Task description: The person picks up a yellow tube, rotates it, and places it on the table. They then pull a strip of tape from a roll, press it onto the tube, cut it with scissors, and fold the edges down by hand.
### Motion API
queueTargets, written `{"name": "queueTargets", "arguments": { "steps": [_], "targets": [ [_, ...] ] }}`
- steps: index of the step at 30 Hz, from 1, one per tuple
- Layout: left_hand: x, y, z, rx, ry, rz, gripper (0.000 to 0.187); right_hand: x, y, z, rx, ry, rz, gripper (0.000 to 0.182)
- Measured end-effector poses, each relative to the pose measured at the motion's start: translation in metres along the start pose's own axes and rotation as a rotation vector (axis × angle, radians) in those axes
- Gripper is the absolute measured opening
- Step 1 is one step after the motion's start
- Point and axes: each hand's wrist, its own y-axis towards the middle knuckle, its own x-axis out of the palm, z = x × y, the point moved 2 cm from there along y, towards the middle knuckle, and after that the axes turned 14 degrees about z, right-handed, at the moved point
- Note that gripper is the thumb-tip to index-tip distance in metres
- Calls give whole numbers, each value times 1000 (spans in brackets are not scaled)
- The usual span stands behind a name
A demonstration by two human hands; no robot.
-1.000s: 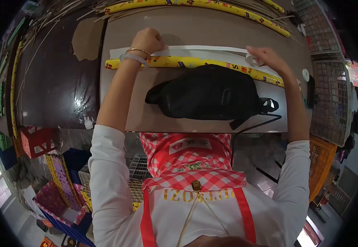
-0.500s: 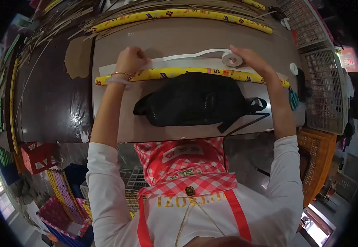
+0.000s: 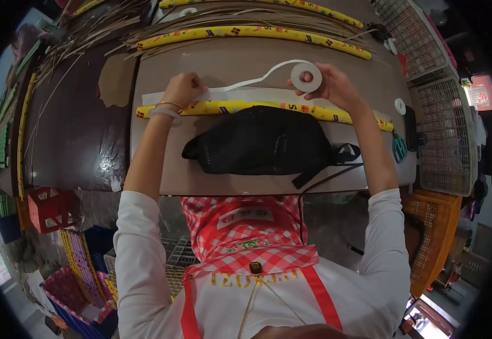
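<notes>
My right hand (image 3: 337, 89) grips a roll of white tape (image 3: 296, 74), raised above the table with its flat side facing me. A loose strip of tape (image 3: 257, 79) curves from the roll down to my left hand (image 3: 185, 89). That hand is closed, its fingers pinching the strip's far end close to the table. Under the strip lies a pale paper edge (image 3: 246, 95), running along a yellow patterned paper roll (image 3: 207, 107). Part of this roll is hidden behind a black waist bag (image 3: 263, 141) closer to me.
More yellow patterned rolls (image 3: 246, 32) lie at the back among thin brown strips (image 3: 99, 34). On the right are teal-handled scissors (image 3: 399, 148), another tape roll (image 3: 400, 106) and wire baskets (image 3: 447, 135). A brown paper piece (image 3: 117, 80) lies left.
My right hand has turned the tape roll from nearly edge-on to face me and moved it slightly left. The strip now arches higher near the roll. My left hand stays at the same end.
</notes>
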Motion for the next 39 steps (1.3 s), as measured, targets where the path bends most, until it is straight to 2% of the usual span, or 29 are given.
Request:
{"name": "queueTargets", "arguments": {
  "steps": [8, 11, 23, 25, 27, 31, 35, 37, 39],
  "targets": [
    [1, 0, 0, -14, -11, 10, 25, 3, 1, -5, -1, 50, 15, 49],
    [1, -1, -1, -15, -20, 24, 25, 8, 0, -8, -6, -30, 18, 47],
    [-3, -3, 4, -9, 9, 18, 24, 20, -5, -16, 12, 111, -41, 44],
    [-3, -3, 2, -23, 53, 19, 25, 19, -3, -16, -26, 66, -31, 44],
    [-1, -3, -2, 7, -40, 34, 24, 23, -3, -20, -27, 16, -15, 45],
    [-4, -5, -1, -26, -14, -4, 26, 41, -2, -26, -52, 22, 22, 46],
    [-8, -8, 0, -156, -119, -41, 24, 59, 9, -30, -66, 2, -21, 46],
    [-13, -12, 5, -194, -159, -48, 24, 73, 13, -36, -96, -130, 3, 45],
    [-18, -16, 10, -232, -173, -96, 24, 83, 23, -35, -71, -115, 8, 44]
  ]
}}
